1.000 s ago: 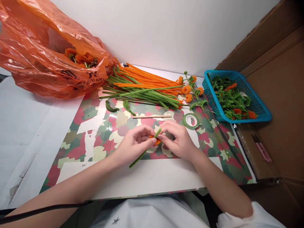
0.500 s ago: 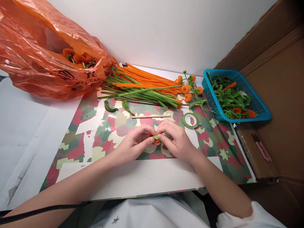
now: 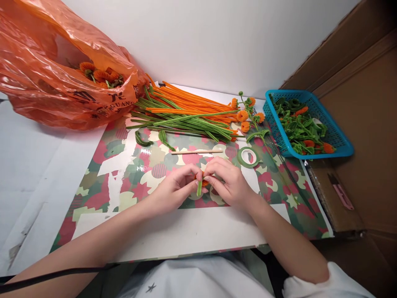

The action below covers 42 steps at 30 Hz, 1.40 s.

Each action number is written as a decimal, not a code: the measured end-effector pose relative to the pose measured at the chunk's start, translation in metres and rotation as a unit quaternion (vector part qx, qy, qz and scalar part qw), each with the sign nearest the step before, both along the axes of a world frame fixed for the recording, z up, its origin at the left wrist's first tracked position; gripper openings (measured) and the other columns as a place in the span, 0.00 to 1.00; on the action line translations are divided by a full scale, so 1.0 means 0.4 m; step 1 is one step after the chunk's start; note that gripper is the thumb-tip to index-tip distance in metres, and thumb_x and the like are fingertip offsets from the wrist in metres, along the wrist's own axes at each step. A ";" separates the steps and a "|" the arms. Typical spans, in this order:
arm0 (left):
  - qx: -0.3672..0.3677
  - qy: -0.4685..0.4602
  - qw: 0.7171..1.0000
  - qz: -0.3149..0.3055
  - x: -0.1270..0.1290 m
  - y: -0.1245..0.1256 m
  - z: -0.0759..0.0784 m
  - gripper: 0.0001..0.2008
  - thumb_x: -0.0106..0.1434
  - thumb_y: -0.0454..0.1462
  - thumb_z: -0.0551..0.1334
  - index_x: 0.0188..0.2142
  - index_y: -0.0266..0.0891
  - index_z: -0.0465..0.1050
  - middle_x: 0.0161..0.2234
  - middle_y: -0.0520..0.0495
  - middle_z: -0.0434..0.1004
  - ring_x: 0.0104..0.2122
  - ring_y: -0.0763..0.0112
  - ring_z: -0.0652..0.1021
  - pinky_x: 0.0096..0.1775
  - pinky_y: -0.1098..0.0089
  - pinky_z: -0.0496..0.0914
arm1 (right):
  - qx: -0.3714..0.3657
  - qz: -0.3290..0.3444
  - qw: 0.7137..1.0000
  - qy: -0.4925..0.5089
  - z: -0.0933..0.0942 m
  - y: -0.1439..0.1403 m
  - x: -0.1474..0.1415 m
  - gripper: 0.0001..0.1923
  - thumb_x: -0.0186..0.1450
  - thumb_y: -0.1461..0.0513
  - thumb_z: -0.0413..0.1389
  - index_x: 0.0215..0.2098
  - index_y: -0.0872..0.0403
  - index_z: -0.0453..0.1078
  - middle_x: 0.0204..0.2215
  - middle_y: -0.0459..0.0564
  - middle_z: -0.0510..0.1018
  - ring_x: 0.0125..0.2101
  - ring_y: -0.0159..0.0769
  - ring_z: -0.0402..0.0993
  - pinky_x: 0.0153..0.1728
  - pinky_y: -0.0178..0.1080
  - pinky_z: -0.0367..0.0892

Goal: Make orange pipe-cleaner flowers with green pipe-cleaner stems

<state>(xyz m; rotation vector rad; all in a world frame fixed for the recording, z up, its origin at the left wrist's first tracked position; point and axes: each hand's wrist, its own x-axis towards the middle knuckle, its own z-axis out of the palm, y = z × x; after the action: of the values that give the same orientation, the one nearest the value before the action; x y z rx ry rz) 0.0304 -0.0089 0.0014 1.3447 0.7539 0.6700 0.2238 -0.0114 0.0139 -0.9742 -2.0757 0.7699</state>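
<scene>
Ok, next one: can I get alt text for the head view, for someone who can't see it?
Both hands, left hand and right hand, pinch a small orange coil with a green pipe cleaner over a patterned mat. Behind lie a pile of orange and green pipe cleaners, a green tape roll, a blue basket and an orange plastic bag.

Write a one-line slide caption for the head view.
Both hands, left hand and right hand, pinch a green pipe cleaner on the patterned mat.
</scene>
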 end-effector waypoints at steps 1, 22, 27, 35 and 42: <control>0.054 0.032 0.998 0.013 0.001 0.000 0.000 0.04 0.66 0.33 0.54 0.34 0.40 0.65 0.30 0.52 0.68 0.29 0.74 0.71 0.32 0.72 0.66 | 0.002 -0.006 1.000 0.004 -0.002 -0.002 -0.003 0.08 0.67 0.68 0.50 0.32 0.53 0.67 0.29 0.47 0.73 0.34 0.35 0.68 0.38 0.40 0.62; 0.447 0.206 0.864 0.106 0.020 -0.028 -0.012 0.15 0.63 0.24 0.48 0.33 0.40 0.69 0.32 0.49 0.63 0.26 0.76 0.66 0.27 0.76 0.62 | -0.479 -0.129 0.837 0.231 0.003 -0.026 -0.044 0.12 0.61 0.56 0.56 0.25 0.55 0.64 0.28 0.45 0.64 0.25 0.26 0.60 0.24 0.31 0.60; 0.299 0.148 0.933 0.132 0.022 -0.021 -0.006 0.06 0.65 0.30 0.54 0.36 0.40 0.66 0.31 0.50 0.68 0.29 0.74 0.71 0.30 0.74 0.67 | -0.448 -0.143 0.853 0.228 0.011 -0.020 -0.033 0.16 0.57 0.52 0.61 0.23 0.55 0.65 0.30 0.46 0.65 0.26 0.27 0.62 0.22 0.31 0.61; 0.220 0.154 0.943 0.197 0.017 -0.010 0.019 0.06 0.62 0.37 0.61 0.29 0.39 0.73 0.36 0.44 0.76 0.43 0.63 0.76 0.39 0.68 0.74 | -0.334 -0.192 0.900 0.202 -0.003 -0.021 -0.039 0.14 0.61 0.54 0.57 0.25 0.55 0.66 0.39 0.50 0.66 0.23 0.25 0.62 0.14 0.29 0.59; 0.151 0.177 0.955 0.183 0.015 -0.011 0.019 0.07 0.61 0.40 0.63 0.30 0.38 0.73 0.28 0.49 0.76 0.28 0.70 0.75 0.28 0.73 0.69 | -0.279 -0.226 0.914 0.188 -0.017 -0.029 -0.053 0.11 0.63 0.57 0.55 0.26 0.54 0.66 0.37 0.50 0.65 0.30 0.30 0.65 0.20 0.32 0.62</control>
<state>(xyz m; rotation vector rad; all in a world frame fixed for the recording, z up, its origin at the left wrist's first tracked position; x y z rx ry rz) 0.0366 -0.0132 0.0088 1.6470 1.2493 0.8732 0.2027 -0.0232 0.0073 -1.4141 -1.2416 1.2117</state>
